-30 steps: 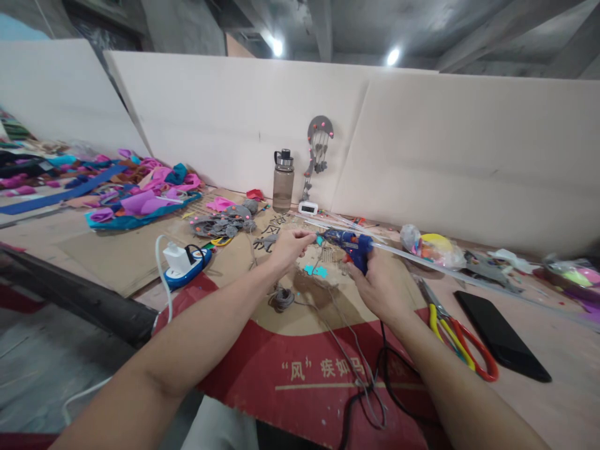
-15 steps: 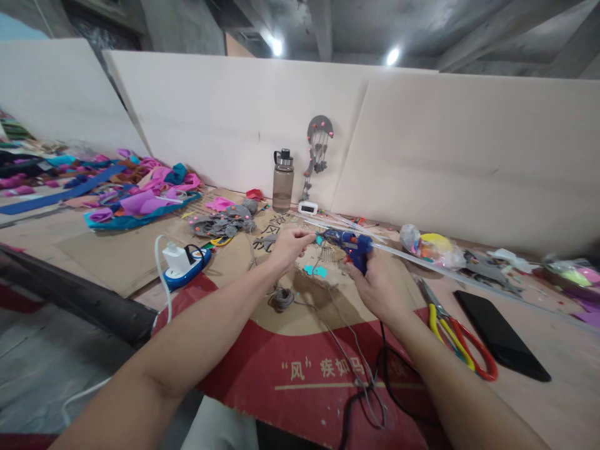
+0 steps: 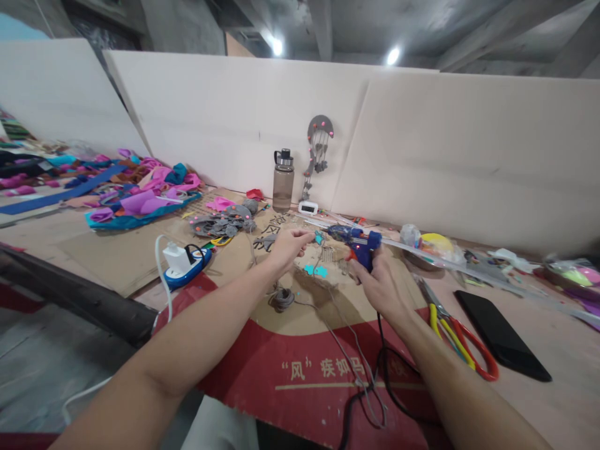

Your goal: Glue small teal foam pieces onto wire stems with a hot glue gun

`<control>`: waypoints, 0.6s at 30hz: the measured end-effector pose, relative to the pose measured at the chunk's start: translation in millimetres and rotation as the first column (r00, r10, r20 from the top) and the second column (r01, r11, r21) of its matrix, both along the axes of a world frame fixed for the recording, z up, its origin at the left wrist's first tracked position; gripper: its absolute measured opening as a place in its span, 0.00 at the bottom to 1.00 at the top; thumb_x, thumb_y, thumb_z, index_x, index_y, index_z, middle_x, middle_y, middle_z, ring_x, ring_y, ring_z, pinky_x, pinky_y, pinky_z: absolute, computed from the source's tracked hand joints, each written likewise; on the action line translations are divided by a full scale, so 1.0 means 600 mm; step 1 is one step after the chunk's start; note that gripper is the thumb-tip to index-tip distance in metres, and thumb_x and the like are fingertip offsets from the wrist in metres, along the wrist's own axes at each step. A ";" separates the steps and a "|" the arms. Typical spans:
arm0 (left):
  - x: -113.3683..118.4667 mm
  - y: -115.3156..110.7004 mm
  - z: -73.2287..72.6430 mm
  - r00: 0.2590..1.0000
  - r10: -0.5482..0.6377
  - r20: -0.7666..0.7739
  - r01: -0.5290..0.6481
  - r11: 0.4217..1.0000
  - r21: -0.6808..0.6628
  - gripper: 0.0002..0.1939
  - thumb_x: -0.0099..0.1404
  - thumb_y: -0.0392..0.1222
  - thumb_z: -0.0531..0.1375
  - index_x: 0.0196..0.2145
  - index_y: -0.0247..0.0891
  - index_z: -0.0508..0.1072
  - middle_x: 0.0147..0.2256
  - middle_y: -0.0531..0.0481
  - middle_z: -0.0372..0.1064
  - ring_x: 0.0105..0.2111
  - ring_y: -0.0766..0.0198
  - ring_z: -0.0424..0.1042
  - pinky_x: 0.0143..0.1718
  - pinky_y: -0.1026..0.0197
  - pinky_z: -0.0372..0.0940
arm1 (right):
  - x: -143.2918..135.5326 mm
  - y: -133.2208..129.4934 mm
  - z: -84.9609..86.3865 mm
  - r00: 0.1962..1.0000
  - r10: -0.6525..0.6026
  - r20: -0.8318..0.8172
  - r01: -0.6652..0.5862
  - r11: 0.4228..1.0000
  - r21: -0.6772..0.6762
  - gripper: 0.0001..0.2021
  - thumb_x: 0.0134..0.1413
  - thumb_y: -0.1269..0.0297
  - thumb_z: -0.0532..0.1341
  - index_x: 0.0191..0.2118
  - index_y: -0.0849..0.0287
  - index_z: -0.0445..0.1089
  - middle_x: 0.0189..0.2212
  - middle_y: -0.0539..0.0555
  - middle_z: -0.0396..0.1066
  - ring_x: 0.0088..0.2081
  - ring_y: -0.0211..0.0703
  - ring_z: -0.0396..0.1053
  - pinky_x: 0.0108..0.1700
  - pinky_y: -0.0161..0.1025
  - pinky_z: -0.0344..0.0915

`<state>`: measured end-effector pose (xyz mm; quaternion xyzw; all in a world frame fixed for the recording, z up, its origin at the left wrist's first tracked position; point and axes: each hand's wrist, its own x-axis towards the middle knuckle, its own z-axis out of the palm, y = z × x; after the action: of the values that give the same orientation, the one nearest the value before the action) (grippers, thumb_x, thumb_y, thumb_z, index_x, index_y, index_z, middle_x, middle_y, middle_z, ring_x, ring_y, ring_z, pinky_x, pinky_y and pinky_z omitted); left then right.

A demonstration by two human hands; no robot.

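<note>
My left hand [image 3: 294,245] pinches a small teal felt piece [image 3: 319,237] between thumb and fingertips. A thin grey cord hangs down from that piece. In my right hand [image 3: 377,278] is a blue hot glue gun [image 3: 359,242], its nozzle pointing left, a short gap from the felt. A long clear glue stick [image 3: 435,265] sticks out of the gun's back end. Below the hands, several turquoise felt pieces [image 3: 315,270] lie on the cardboard [image 3: 281,322]. A small bundle of grey cord [image 3: 282,299] rests nearer to me, with strands trailing toward the front edge.
Yellow-and-red-handled scissors [image 3: 452,331] and a black phone [image 3: 501,334] lie at the right. A blue-and-white power strip [image 3: 187,269] sits left. Behind are a bottle [image 3: 283,181], a small white clock [image 3: 308,208] and grey felt pieces [image 3: 222,220]. Felt scraps [image 3: 150,194] pile up far left.
The glue gun in my right hand has drawn back slightly to the right, widening the gap to the teal felt piece. My left hand has stayed nearly still.
</note>
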<state>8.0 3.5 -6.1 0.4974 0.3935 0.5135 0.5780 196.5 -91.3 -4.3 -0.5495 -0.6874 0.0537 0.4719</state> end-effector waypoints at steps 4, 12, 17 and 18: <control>-0.002 0.006 -0.004 0.998 -0.006 0.069 0.010 0.998 -0.061 0.09 0.52 0.39 0.67 0.27 0.31 0.73 0.24 0.53 0.65 0.19 0.77 0.56 0.17 0.71 0.47 | 0.023 0.013 -0.003 0.938 -0.010 -0.345 -0.057 0.982 -0.183 0.09 0.55 0.56 0.58 0.38 0.53 0.61 0.22 0.49 0.68 0.22 0.45 0.68 0.26 0.41 0.66; 0.003 -0.001 -0.007 0.993 -0.091 0.080 0.093 0.995 -0.021 0.11 0.51 0.41 0.68 0.31 0.33 0.75 0.26 0.53 0.67 0.19 0.77 0.58 0.18 0.71 0.49 | 0.095 0.048 -0.048 0.951 -0.234 0.202 0.274 0.941 -0.197 0.14 0.51 0.56 0.59 0.20 0.53 0.60 0.15 0.55 0.64 0.23 0.49 0.68 0.30 0.43 0.64; 0.009 -0.015 -0.005 0.992 -0.126 -0.029 0.128 0.989 0.078 0.11 0.53 0.42 0.67 0.32 0.34 0.74 0.24 0.54 0.67 0.20 0.74 0.61 0.19 0.70 0.52 | 0.059 0.030 -0.027 0.934 -0.315 0.169 0.321 0.947 -0.015 0.12 0.51 0.55 0.61 0.33 0.59 0.67 0.35 0.65 0.72 0.42 0.57 0.70 0.46 0.55 0.64; 0.011 -0.019 -0.004 0.989 -0.136 -0.055 0.141 0.985 0.099 0.10 0.53 0.42 0.67 0.32 0.34 0.74 0.24 0.55 0.66 0.20 0.74 0.61 0.19 0.69 0.53 | 0.044 0.026 -0.021 0.966 -0.235 0.107 0.238 0.971 -0.023 0.13 0.53 0.53 0.59 0.37 0.59 0.67 0.38 0.64 0.72 0.42 0.55 0.70 0.47 0.53 0.65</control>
<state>14.6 -8.1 -8.3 0.5646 0.3448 0.4796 0.5765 222.8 -75.4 -16.9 -0.6379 -0.6393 -0.0193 0.4290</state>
